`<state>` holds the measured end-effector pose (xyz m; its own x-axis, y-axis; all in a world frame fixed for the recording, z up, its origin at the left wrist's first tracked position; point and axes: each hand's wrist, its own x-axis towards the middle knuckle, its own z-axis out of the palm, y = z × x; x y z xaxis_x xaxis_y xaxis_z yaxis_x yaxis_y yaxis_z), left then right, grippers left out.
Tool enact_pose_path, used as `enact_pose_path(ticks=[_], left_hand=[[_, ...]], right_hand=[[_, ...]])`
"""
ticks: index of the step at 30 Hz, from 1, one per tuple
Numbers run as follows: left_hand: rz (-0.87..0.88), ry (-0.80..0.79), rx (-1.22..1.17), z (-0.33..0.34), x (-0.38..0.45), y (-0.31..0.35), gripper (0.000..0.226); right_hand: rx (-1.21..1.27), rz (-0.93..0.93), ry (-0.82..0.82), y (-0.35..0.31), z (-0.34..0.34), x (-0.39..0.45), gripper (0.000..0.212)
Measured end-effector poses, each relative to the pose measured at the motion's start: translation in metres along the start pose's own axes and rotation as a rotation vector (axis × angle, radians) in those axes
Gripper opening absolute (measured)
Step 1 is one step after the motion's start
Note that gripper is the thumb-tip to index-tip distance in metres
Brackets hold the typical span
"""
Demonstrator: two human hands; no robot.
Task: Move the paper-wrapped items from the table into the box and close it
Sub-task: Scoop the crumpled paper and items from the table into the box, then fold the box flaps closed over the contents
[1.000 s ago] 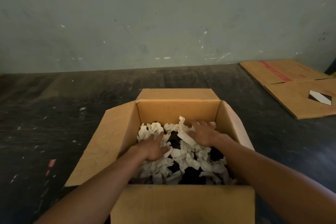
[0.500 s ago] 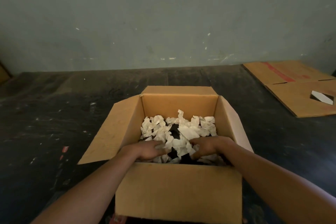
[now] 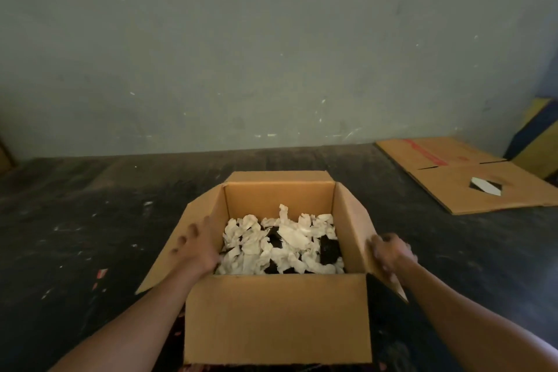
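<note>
Closing the packed box (image 3: 277,320) at lower centre of the dark surface (image 3: 90,220).

Paper-wrapped items (image 3: 280,244) lie heaped inside, filling the bottom. The left hand (image 3: 196,246) rests with spread fingers (image 3: 184,240) on the left flap (image 3: 181,251); the right hand (image 3: 392,254) curls round the right flap (image 3: 353,226), though blur hides the exact grip. Folding the flaps down could catch the taller paper tufts, leaving the flaps bowed or springing back open.

box (image 3: 277,320): brown cardboard, upright, all four flaps open, on dark table | paper-wrapped items (image 3: 280,246): crumpled white wraps over dark contents, piled inside box
</note>
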<state>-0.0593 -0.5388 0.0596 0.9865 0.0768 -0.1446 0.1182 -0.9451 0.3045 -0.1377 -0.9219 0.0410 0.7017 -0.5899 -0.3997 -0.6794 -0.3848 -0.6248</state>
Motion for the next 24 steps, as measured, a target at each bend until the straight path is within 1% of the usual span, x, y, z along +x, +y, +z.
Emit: enact_pose_path(ticks=[1, 3, 5, 7, 10, 11, 12, 13, 14, 15, 16, 17, 18, 19, 20, 21, 23, 24], left_hand=[[-0.023, -0.012, -0.048, 0.001, 0.002, -0.004, 0.101], [-0.051, -0.04, -0.121, 0.002, 0.003, -0.014, 0.093], [-0.055, -0.083, -0.176, 0.001, 0.0, -0.026, 0.084], [-0.05, -0.114, -0.217, 0.0, -0.008, -0.036, 0.08], [-0.056, -0.128, -0.266, -0.004, -0.025, -0.046, 0.081], [-0.053, -0.128, -0.276, -0.005, -0.03, -0.05, 0.082], [-0.051, -0.131, -0.281, -0.006, -0.033, -0.053, 0.082], [-0.05, -0.137, -0.283, -0.008, -0.035, -0.056, 0.081], [-0.046, -0.142, -0.281, -0.01, -0.038, -0.058, 0.079], [-0.038, -0.142, -0.278, -0.011, -0.041, -0.058, 0.076], [-0.034, -0.14, -0.274, -0.011, -0.044, -0.057, 0.073], [-0.033, -0.133, -0.274, -0.011, -0.047, -0.056, 0.071], [-0.035, -0.125, -0.283, -0.012, -0.05, -0.055, 0.069], [-0.034, -0.121, -0.295, -0.013, -0.054, -0.054, 0.068], [-0.038, -0.124, -0.313, -0.013, -0.055, -0.054, 0.068], [-0.044, -0.131, -0.333, -0.013, -0.057, -0.055, 0.068], [-0.051, -0.148, -0.376, -0.015, -0.06, -0.056, 0.068], [-0.048, -0.153, -0.39, -0.016, -0.062, -0.056, 0.067]], right_hand=[[0.096, 0.066, -0.045, 0.012, 0.0, -0.003, 0.056], [0.336, 0.206, -0.129, 0.025, 0.0, -0.024, 0.049], [0.551, 0.323, -0.159, 0.031, 0.004, -0.044, 0.042], [0.694, 0.347, -0.094, 0.034, 0.007, -0.058, 0.039], [0.837, 0.331, 0.119, 0.027, 0.007, -0.067, 0.041], [0.745, 0.32, 0.19, 0.024, 0.004, -0.074, 0.045], [0.49, 0.265, 0.205, 0.017, 0.0, -0.086, 0.048], [0.292, 0.281, 0.18, 0.008, -0.007, -0.105, 0.051], [-0.125, 0.201, 0.186, 0.007, -0.01, -0.121, 0.054], [-0.322, 0.168, 0.25, 0.003, -0.015, -0.122, 0.053], [-0.219, 0.121, 0.29, -0.001, -0.019, -0.127, 0.043], [0.142, 0.116, 0.359, -0.005, -0.024, -0.128, 0.029], [0.629, 0.137, 0.359, -0.014, -0.033, -0.128, 0.017], [1.018, 0.115, 0.316, -0.018, -0.036, -0.135, 0.013], [1.151, 0.046, 0.319, -0.023, -0.035, -0.142, 0.013], [1.232, -0.03, 0.344, -0.029, -0.033, -0.146, 0.013], [1.011, -0.178, 0.351, -0.043, -0.024, -0.16, 0.017], [0.915, -0.241, 0.375, -0.049, -0.019, -0.166, 0.023]])
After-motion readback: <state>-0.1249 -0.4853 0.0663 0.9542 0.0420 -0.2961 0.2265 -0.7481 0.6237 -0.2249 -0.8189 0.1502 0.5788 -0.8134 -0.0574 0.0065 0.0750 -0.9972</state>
